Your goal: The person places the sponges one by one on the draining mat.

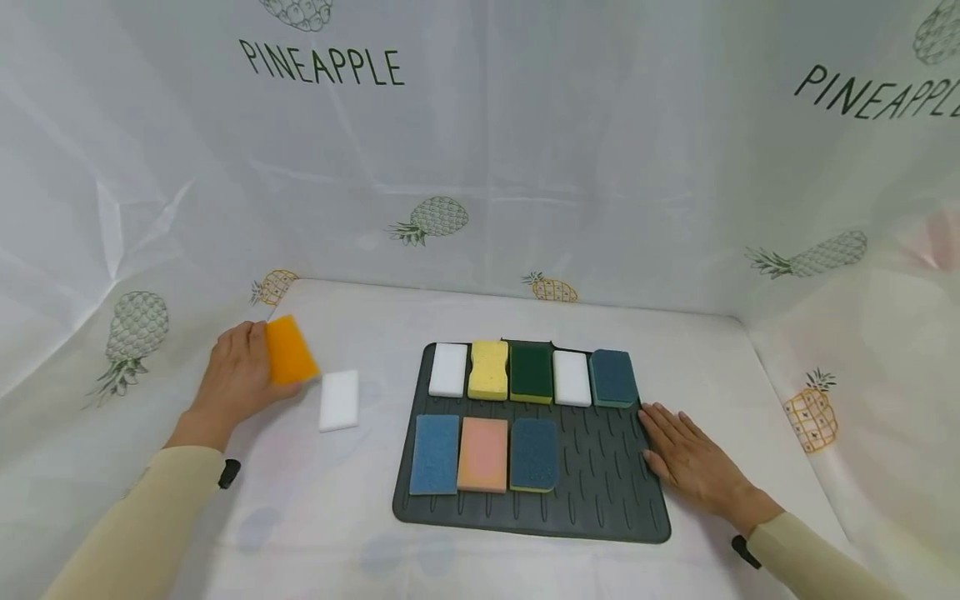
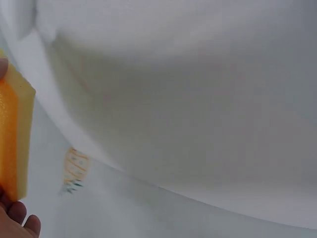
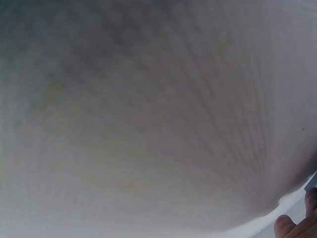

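My left hand (image 1: 242,371) grips an orange sponge (image 1: 289,350) at the left of the head view. In the left wrist view the sponge (image 2: 9,134) shows a paler yellow layer along its side, with fingertips at both ends. Just right of that hand, a white sponge (image 1: 340,401) lies on the table. My right hand (image 1: 693,462) lies with fingers extended at the right edge of a dark grey ridged mat (image 1: 607,492), its fingertips touching the edge. Only a few of its fingers appear at the corner of the right wrist view.
Along the mat's far row lie a white sponge (image 1: 448,370), a yellow one (image 1: 489,371), a dark green one (image 1: 531,373), another white one (image 1: 572,378) and a dark blue one (image 1: 613,378). Nearer are blue (image 1: 435,454), pink-orange (image 1: 483,455) and navy (image 1: 534,455) sponges. Pineapple-print sheeting (image 1: 600,167) surrounds the table.
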Demonstrator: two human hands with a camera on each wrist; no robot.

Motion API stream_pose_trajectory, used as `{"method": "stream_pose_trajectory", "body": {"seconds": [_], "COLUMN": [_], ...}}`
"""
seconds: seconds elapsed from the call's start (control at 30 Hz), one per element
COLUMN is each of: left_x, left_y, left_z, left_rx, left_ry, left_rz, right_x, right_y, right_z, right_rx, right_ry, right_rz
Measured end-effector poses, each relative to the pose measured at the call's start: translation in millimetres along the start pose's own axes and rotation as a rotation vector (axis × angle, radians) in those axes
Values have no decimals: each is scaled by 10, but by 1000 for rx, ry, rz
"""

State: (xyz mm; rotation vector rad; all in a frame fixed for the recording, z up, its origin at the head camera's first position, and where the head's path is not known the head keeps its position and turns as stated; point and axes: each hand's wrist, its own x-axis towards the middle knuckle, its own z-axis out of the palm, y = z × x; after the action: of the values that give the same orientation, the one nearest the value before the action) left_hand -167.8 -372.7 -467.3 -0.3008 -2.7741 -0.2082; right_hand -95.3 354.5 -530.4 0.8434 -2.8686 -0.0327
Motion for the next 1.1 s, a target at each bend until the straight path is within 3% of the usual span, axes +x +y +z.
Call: {"method": "stream_pose_trajectory", "body": {"seconds": [0.1, 0.27, 0.47, 0.63, 0.9, 1.1], "left_x": [74, 176, 292, 357, 440, 498], "left_y": [117, 339, 656, 921, 1208, 1465], "left_z": [-35, -114, -188, -231, -199, -174], "left_rx": [-25, -27, -38, -32, 25, 45], "left_ry": [-48, -64, -20, -32, 0, -31], "left_rz": [-17, 6, 72, 107, 240, 277], "right_x": [3, 12, 20, 28, 36, 31], "right_y": [12, 23, 16, 16, 11, 0], "right_z": [13, 17, 19, 19, 32, 29], "right_rx": [8, 16, 11, 16, 17, 22], "right_ry": [-20, -35, -39, -58, -70, -39], "right_rz": [9, 13, 14, 19, 26, 22]}}
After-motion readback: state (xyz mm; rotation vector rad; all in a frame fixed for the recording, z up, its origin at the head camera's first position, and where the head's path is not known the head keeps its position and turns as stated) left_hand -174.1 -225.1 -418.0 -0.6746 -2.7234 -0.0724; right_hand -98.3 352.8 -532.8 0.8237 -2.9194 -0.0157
